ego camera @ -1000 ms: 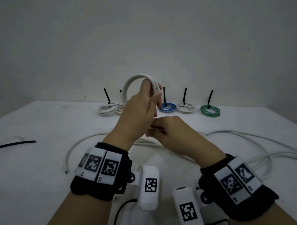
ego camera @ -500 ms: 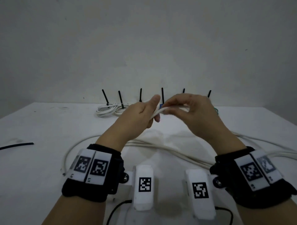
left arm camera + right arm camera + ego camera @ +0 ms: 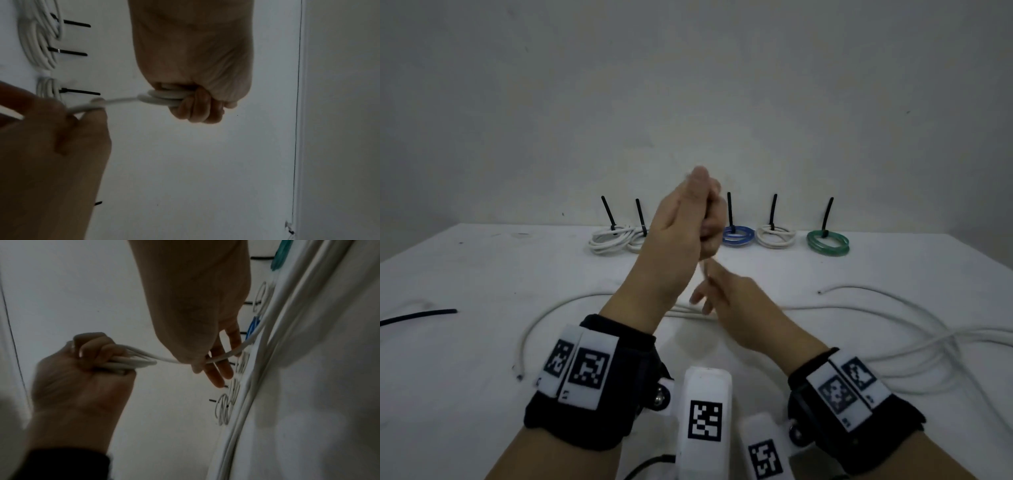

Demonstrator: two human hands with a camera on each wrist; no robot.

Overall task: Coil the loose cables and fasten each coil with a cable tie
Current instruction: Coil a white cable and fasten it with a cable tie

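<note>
White cable point(image 3: 164, 97), green coil point(image 3: 828, 242)

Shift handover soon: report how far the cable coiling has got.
Done: tied coils along the wall, including blue and green. In hand: left hand grips a white coil; right hand feeds its strand. Left: tying it, then the loose white cables.

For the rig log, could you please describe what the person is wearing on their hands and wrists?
Both hands are bare. Each wrist carries a black band with white square-coded marker tags, plus a white camera block bearing another coded marker; a dark cable trails from the left one.
</note>
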